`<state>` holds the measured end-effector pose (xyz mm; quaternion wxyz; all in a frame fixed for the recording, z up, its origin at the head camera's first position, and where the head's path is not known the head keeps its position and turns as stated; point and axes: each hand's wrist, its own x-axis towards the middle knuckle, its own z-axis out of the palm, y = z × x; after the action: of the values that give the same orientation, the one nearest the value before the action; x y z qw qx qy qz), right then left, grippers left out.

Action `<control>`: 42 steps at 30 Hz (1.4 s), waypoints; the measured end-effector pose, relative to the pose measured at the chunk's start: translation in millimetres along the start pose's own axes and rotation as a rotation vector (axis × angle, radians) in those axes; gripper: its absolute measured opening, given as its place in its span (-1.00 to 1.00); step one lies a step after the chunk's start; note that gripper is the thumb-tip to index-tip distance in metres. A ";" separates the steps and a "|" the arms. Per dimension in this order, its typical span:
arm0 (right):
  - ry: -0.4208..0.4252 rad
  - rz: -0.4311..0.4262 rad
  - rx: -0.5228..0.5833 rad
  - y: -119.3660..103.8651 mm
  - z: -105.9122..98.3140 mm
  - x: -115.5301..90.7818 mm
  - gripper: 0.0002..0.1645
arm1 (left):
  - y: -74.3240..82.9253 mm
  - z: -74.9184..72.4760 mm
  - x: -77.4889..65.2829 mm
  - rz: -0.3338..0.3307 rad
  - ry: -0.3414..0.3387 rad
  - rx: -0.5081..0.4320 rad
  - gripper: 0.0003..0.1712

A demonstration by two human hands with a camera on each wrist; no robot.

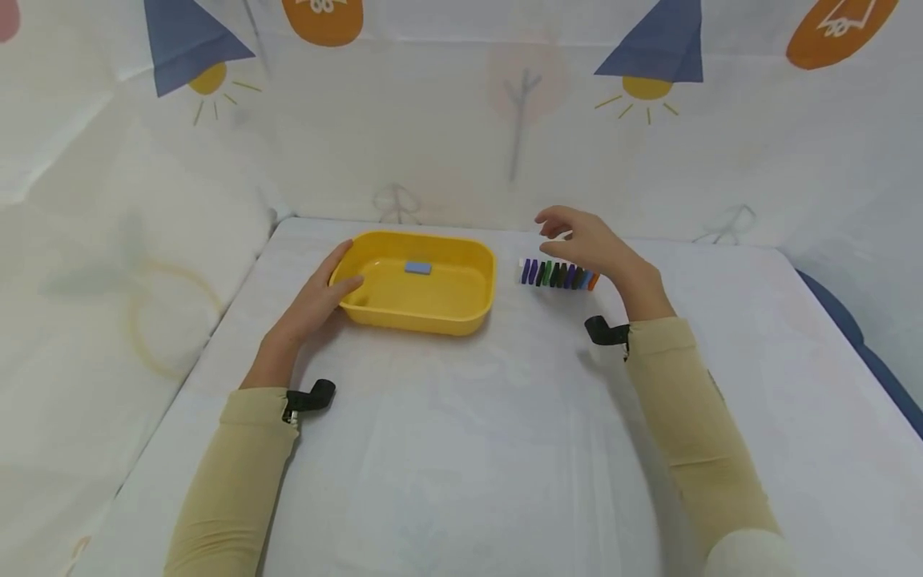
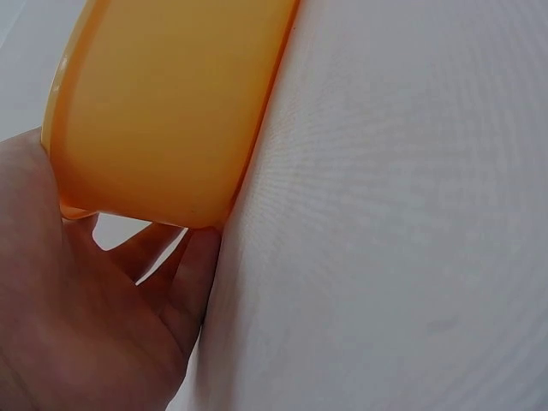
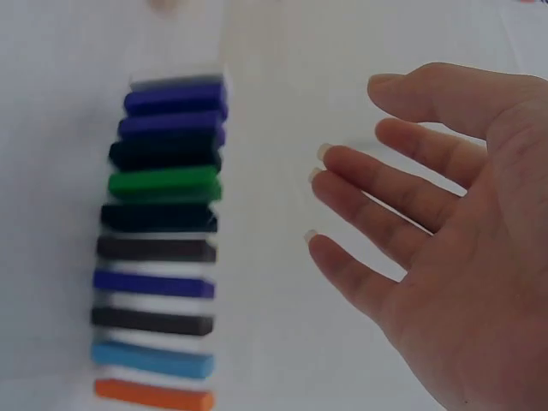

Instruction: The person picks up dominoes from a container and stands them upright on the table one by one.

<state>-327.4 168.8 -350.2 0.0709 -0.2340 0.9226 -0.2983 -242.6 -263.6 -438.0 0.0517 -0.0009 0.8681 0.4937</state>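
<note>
A yellow plastic tray (image 1: pixel 411 322) lies on the table, left of centre in the head view. My left hand (image 1: pixel 312 300) grips its left end, thumb over the rim and fingers along the outer wall. Inside the tray lies one small light-blue stick (image 1: pixel 418 268). To the tray's right, short coloured sticks stand in a row; a green stick (image 3: pixel 163 184), a light-blue stick (image 3: pixel 152 360) and an orange stick (image 3: pixel 154 395) are among them. My right hand (image 1: pixel 587 240) hovers at this row with loosely bent fingers, apart from the sticks and holding nothing.
A white cloth (image 1: pixel 461 449) covers the table. Behind it hangs a pale patterned sheet (image 1: pixel 447 104), which also runs down the left side. A dark blue object (image 1: pixel 829 308) shows beyond the right table edge. Each wrist carries a small black camera (image 1: pixel 313 396).
</note>
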 end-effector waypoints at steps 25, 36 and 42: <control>-0.340 -0.116 -0.214 -104.5 50.5 58.1 -0.43 | -2.4 4.9 -0.1 -0.011 0.002 0.008 -0.18; -0.508 -0.121 -0.385 -134.0 78.2 76.3 -0.39 | 16.8 1.4 -10.9 -0.016 -0.028 -0.019 -0.17; -0.529 -0.091 -0.438 -138.2 93.5 84.8 -0.47 | -2.3 3.9 -0.9 -0.009 -0.011 -0.012 -0.17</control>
<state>-322.9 -18.2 -344.6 0.2424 -0.3539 0.9030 -0.0250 -241.3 -261.5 -441.8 0.0585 -0.0022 0.8648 0.4988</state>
